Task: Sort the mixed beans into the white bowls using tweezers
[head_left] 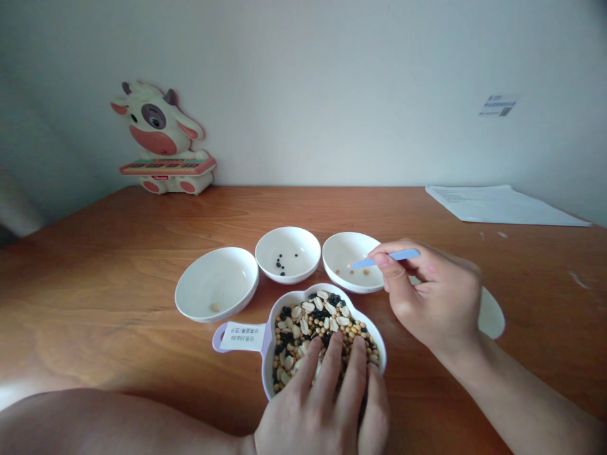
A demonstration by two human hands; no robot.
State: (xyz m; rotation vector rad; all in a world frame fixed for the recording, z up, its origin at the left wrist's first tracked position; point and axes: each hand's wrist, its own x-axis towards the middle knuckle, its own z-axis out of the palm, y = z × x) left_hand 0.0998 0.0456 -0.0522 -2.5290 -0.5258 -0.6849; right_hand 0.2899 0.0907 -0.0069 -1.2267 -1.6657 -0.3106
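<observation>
My right hand (434,294) pinches pale blue tweezers (403,254), whose tip reaches over a white bowl (348,243) at the right. A small yellow bean (349,266) shows at the tip; whether it is gripped I cannot tell. Several yellow beans lie in that bowl. My left hand (322,404) is open, fingers stretched over the near side of a lilac-rimmed handled dish (268,373). Peanut halves (308,307), black beans and yellow beans fill this dish. Behind it, a middle white bowl (303,249) holds several black beans (279,264).
A left white bowl (199,284) has a pale piece (215,307) in it. Another white dish (492,314) is mostly hidden behind my right hand. A cow-shaped toy keyboard (165,167) and papers (502,205) sit at the back of the wooden table (95,278).
</observation>
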